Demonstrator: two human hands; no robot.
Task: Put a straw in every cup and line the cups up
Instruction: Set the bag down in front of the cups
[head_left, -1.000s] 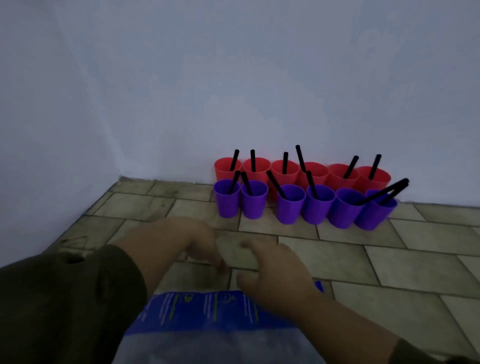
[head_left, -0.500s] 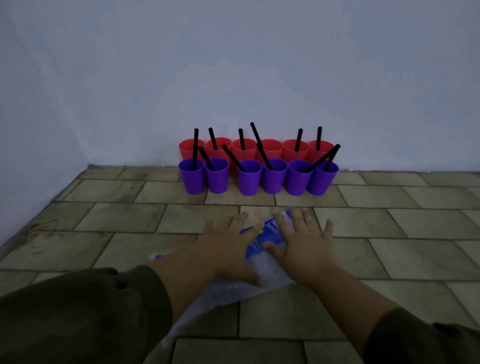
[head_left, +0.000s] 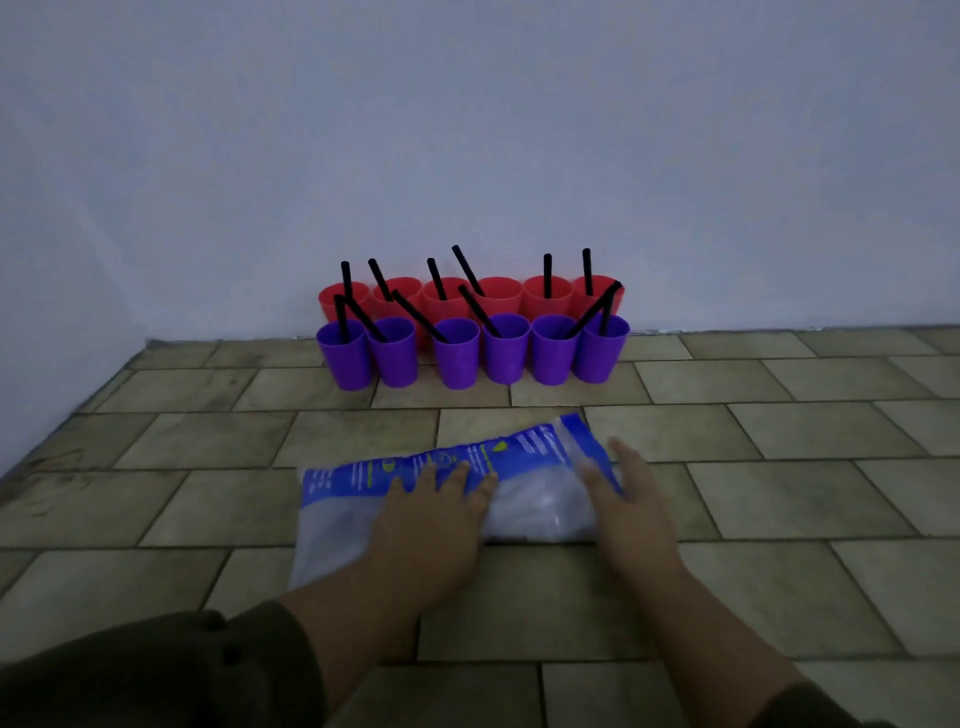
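Note:
Several red cups (head_left: 498, 293) stand in a row against the wall, with several purple cups (head_left: 457, 353) in a row just in front of them. Black straws (head_left: 587, 270) stick up out of the cups, some leaning. On the floor nearer to me lies a clear plastic bag with a blue printed band (head_left: 452, 465). My left hand (head_left: 431, 525) lies flat on the bag's middle with straight fingers. My right hand (head_left: 631, 499) presses flat on the bag's right end.
The tiled floor (head_left: 779, 499) meets a pale wall (head_left: 467, 156) behind the cups and a side wall at the left (head_left: 52, 312). Bare tiles stretch to the right of the bag and cups.
The bag has turned to lie crosswise under my hands, blue band toward the cups. My hands have spread further apart on it. The view has pulled back a little from the cups.

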